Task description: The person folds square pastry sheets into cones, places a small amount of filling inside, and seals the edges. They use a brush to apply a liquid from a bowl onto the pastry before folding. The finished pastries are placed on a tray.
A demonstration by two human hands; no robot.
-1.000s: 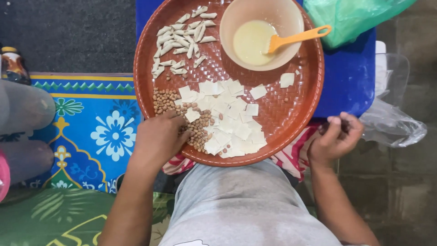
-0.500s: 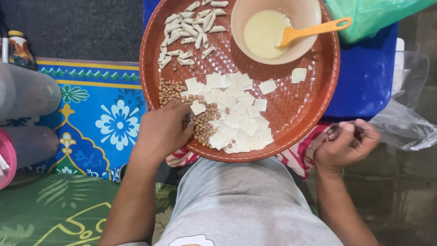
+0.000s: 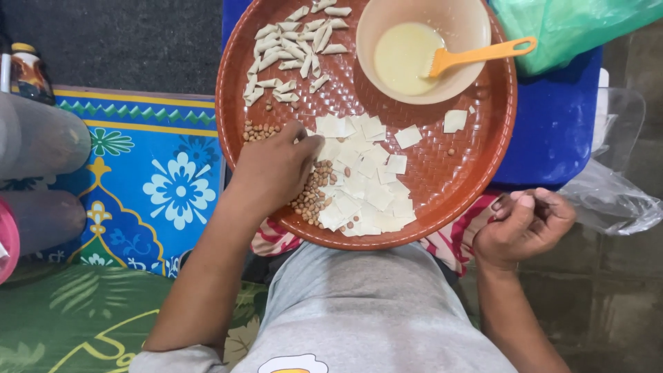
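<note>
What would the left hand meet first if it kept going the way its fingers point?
Probably the pale square wrappers: the left hand lies on the round woven tray over the peanuts, fingertips already at the pile's upper edge. Beyond them stands the bowl.

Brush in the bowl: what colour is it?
Orange brush, in the bowl; head view.

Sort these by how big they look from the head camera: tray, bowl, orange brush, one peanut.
1. Tray, widest by far.
2. Bowl.
3. Brush, shorter than the bowl is wide.
4. Peanut, tiny.
All sit at about the same depth, so the order looks safe.
</note>
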